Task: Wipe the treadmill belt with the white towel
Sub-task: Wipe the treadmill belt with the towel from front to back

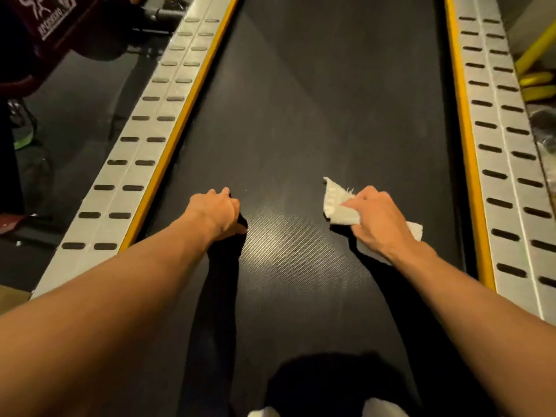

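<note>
Pressing the white towel (343,210) flat on the treadmill belt (331,100), my right hand (377,219) gripped it bunched under curled fingers; my left hand (218,213), loosely closed and empty, braced beside it. I judged wiping barely underway: the long belt ahead, between the yellow-edged side rails (168,121), remained to cover.

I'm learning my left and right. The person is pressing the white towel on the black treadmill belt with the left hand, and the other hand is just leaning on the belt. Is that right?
Almost. In the head view, the white towel is under the right hand, not the left. The left hand is the one just leaning on the black treadmill belt, with no towel in it.
</note>
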The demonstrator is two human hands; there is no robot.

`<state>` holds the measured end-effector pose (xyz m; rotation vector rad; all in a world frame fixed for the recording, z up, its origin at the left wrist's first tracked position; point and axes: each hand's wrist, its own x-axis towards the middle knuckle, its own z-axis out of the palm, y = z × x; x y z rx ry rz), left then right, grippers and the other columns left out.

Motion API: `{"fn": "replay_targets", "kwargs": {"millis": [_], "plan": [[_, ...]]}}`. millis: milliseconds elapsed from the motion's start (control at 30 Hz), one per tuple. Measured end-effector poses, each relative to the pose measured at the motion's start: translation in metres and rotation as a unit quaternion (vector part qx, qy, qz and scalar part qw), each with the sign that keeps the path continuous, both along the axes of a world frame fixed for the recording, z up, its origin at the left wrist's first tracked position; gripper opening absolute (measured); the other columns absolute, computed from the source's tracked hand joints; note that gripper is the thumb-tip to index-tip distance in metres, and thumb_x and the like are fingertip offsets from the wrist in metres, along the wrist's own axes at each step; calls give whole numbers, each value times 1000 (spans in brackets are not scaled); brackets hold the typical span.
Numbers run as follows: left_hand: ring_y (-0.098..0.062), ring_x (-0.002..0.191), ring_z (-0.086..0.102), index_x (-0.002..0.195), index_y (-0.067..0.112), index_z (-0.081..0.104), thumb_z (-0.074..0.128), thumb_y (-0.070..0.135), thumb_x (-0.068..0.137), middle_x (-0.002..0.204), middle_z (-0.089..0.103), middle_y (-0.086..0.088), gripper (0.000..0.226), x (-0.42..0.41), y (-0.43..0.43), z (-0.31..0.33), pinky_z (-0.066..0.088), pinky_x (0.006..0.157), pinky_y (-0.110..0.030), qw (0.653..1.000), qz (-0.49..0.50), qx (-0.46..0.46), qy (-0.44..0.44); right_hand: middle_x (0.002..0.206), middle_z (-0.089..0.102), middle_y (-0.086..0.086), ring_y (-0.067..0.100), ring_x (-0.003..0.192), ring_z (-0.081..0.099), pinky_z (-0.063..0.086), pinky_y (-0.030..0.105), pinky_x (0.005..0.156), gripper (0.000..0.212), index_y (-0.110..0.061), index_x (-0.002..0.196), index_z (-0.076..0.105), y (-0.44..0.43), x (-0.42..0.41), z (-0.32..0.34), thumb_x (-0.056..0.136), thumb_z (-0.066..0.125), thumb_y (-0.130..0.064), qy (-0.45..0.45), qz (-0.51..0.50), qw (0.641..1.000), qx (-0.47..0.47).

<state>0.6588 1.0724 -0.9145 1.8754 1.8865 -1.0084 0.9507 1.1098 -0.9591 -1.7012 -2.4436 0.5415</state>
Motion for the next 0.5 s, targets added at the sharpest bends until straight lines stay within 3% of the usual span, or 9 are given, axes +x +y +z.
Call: {"fn": "replay_targets", "kwargs": {"millis": [67,167,267,367,433,500], "plan": [[-29,127,44,135,16,46,45,65,88,138,41,-9,68,7,3,1,46,93,-45,1000,-2,20,-1,107,50,-1,26,95,46,49,38,73,31,-36,105,66,-31,2,-5,78,64,-21,-14,49,999,-18],[-30,137,34,144,16,32,39,67,89,151,27,-7,75,19,1,-4,47,96,-50,993,-28,89,-77,102,50,-7,19,91,48,49,36,73,33,-38,104,63,-70,2,-1,74,62,-24,29,108,991,-67],[-25,145,21,152,24,16,33,63,93,159,12,-3,73,34,-1,-7,44,102,-50,982,-86,106,-130,102,53,-4,19,92,50,43,30,74,31,-32,103,68,-46,19,3,75,66,-17,80,-1,997,-11],[-27,146,18,152,30,10,34,64,92,161,7,-2,74,43,3,-12,42,104,-50,987,-91,54,-117,92,48,0,26,88,55,35,28,60,16,-27,93,67,-11,47,-3,80,63,-20,20,-119,993,3],[-32,144,21,152,32,13,37,66,90,160,10,-3,75,46,10,-15,40,105,-51,991,-76,27,-106,88,44,1,29,84,54,33,28,56,12,-27,91,66,-19,55,-5,81,61,-21,-17,-128,992,-7],[-35,138,31,150,30,21,41,67,88,156,20,-6,75,52,17,-16,40,104,-50,993,-63,15,-101,94,47,-2,24,87,50,42,32,63,22,-32,97,66,-50,49,-5,79,62,-19,-10,-71,997,-24]]}}
